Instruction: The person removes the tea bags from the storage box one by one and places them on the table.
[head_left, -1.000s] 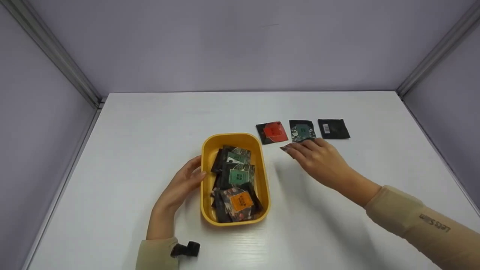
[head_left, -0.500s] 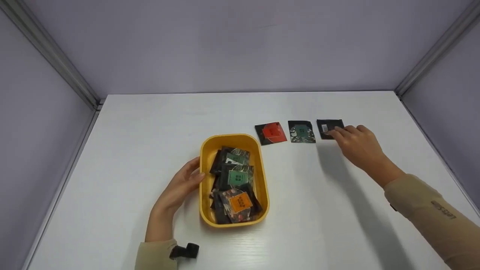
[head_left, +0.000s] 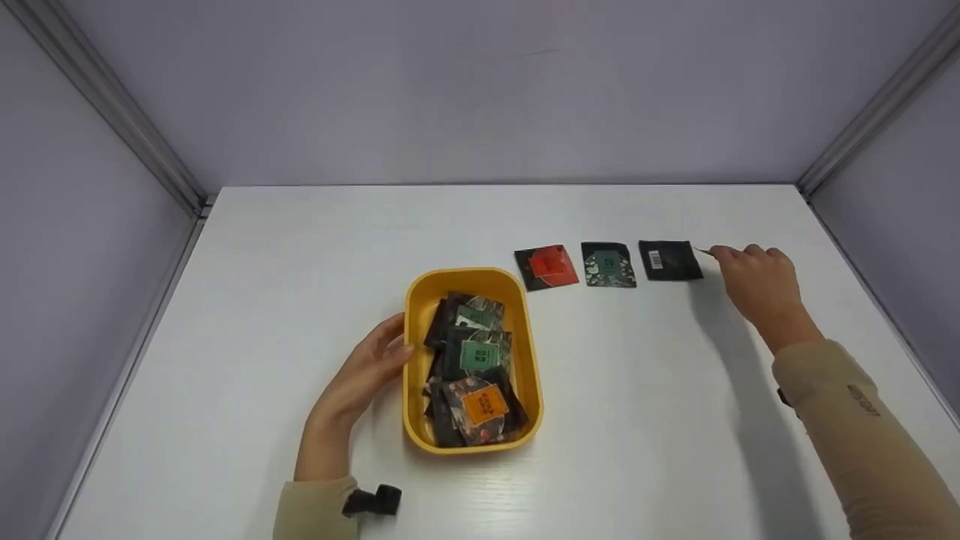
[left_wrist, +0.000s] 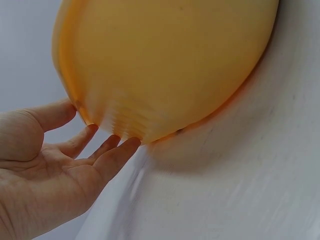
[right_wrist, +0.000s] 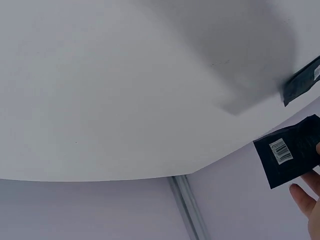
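Note:
My right hand (head_left: 761,285) pinches a dark sachet (right_wrist: 286,152) by one end, its barcode side showing in the right wrist view. From the head it appears only as a thin edge, just right of the black barcoded sachet (head_left: 670,261) lying on the table. Left of that lie a green-labelled sachet (head_left: 608,265) and a red one (head_left: 547,267), forming a row. My left hand (head_left: 365,373) rests against the left side of a yellow plastic container (head_left: 534,375), thumb at the rim and fingertips touching the outer wall (left_wrist: 165,60). Several sachets (head_left: 478,355) overlap inside it.
The white table (head_left: 300,240) meets a pale back wall (head_left: 480,97), with side walls (head_left: 67,225) at left and right. A black strap (head_left: 373,501) sits at my left sleeve.
My right hand has moved right with the sachet, past the row to beyond the black barcoded one. My left hand and the container stay in place.

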